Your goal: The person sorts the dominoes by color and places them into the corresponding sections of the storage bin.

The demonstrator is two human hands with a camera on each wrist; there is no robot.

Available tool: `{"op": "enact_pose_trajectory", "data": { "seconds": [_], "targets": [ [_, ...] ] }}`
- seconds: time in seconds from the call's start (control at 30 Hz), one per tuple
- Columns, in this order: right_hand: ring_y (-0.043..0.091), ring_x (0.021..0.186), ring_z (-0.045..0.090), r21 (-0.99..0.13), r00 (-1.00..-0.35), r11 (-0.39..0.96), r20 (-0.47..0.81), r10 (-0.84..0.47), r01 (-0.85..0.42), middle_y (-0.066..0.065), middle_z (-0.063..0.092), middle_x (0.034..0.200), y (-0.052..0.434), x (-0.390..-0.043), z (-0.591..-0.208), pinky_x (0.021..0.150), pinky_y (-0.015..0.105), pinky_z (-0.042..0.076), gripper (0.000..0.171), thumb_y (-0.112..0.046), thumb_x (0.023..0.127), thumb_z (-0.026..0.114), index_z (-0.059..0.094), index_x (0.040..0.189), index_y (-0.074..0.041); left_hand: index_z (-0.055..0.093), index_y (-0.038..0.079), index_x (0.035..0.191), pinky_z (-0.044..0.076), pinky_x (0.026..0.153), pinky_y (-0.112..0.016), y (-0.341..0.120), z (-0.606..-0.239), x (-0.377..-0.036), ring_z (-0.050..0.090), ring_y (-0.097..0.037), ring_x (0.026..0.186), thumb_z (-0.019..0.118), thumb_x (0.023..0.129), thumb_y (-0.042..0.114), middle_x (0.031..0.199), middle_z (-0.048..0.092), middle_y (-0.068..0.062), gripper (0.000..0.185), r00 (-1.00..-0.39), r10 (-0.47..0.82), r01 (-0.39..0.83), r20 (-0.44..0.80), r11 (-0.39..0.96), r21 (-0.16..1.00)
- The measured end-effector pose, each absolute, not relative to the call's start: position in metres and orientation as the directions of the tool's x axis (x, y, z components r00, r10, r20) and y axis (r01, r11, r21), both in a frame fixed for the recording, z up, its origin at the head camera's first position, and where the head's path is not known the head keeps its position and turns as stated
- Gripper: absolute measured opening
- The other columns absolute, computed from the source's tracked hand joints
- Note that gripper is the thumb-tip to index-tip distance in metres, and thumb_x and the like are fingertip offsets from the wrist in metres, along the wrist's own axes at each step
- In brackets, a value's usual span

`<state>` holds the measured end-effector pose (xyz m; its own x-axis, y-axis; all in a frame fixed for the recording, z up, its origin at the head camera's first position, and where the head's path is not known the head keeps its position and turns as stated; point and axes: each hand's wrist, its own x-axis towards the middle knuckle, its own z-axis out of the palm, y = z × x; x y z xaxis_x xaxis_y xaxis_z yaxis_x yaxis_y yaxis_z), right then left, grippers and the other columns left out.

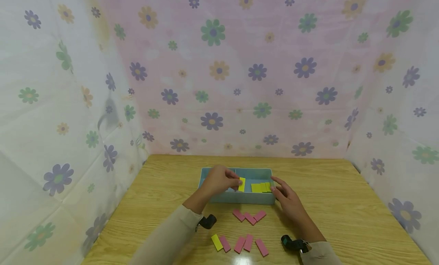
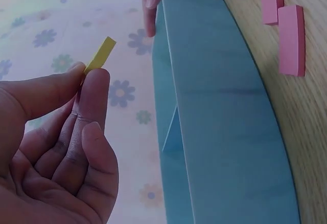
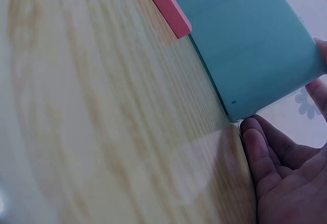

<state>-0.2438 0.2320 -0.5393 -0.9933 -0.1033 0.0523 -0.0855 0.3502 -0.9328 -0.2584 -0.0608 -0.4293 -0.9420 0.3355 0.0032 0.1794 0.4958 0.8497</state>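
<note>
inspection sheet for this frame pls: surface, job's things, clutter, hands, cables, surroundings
Surface: wooden table, glare at near edge.
Job's things: blue tray with yellow tiles inside; a yellow tile pinched over it; pink tiles and one yellow in front.
Clutter: nothing seen.
Hands: left hand pinches the yellow tile; right hand rests against the tray's right end.
Cables: nothing seen.
Surroundings: floral cloth on three sides.

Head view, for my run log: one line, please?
left hand pinches yellow tile | right hand steadies blue box
</note>
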Motion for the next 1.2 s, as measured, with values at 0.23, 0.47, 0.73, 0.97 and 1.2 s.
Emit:
{"op": "enact_pose_trajectory", "data": {
  "seconds": [0.23,0.47,0.73,0.97,1.2],
  "targets": [
    [0.038,0.141,0.051,-0.932,-0.992,0.348,0.063,-0.106,-0.096,0.021,0.050,0.154,0.233,-0.243,-0.541,0.113,0.058,0.045,0.057,-0.052,0.107,0.051,0.038,0.160,-0.035,0.083,0.021,0.093,0.062,0.077,-0.040,-0.054,-0.425,-0.267,0.076,-0.011,0.074,0.081,0.091,0.032,0.077,0.077,0.008,0.012,-0.942,0.334,0.161,-0.029,0.526,0.835],
    [0.039,0.140,0.052,-0.935,-0.990,0.336,0.081,-0.114,-0.116,0.023,0.050,0.153,0.234,-0.243,-0.542,0.113,0.058,0.046,0.057,-0.050,0.107,0.050,0.038,0.160,-0.032,0.083,0.015,0.091,0.063,0.070,-0.032,-0.044,-0.422,-0.278,0.076,-0.013,0.073,0.081,0.091,0.027,0.080,0.078,0.003,0.012,-0.930,0.356,0.103,-0.089,0.485,0.868],
    [0.039,0.142,0.050,-0.939,-0.990,0.330,0.062,-0.125,-0.101,0.022,0.049,0.155,0.233,-0.243,-0.542,0.114,0.058,0.044,0.058,-0.051,0.107,0.050,0.037,0.161,-0.033,0.083,0.014,0.085,0.063,0.084,-0.046,-0.032,-0.424,-0.289,0.079,-0.020,0.080,0.082,0.090,0.025,0.074,0.078,0.002,0.012,-0.939,0.306,0.029,-0.158,0.528,0.849],
    [0.039,0.144,0.047,-0.943,-0.992,0.323,0.038,-0.117,-0.074,0.022,0.046,0.158,0.233,-0.243,-0.540,0.115,0.059,0.042,0.059,-0.053,0.106,0.050,0.036,0.161,-0.035,0.084,0.009,0.085,0.063,0.084,-0.048,-0.023,-0.430,-0.297,0.078,-0.018,0.077,0.084,0.089,0.023,0.071,0.077,-0.001,0.014,-0.946,0.270,-0.004,-0.180,0.543,0.840],
    [0.039,0.145,0.047,-0.941,-0.993,0.331,0.030,-0.110,-0.065,0.022,0.045,0.158,0.233,-0.243,-0.539,0.115,0.059,0.043,0.059,-0.051,0.107,0.051,0.036,0.161,-0.034,0.084,0.005,0.089,0.063,0.085,-0.048,-0.019,-0.432,-0.303,0.077,-0.016,0.073,0.083,0.089,0.022,0.071,0.077,-0.004,0.017,-0.947,0.263,-0.013,-0.185,0.544,0.839]
  ]
}}
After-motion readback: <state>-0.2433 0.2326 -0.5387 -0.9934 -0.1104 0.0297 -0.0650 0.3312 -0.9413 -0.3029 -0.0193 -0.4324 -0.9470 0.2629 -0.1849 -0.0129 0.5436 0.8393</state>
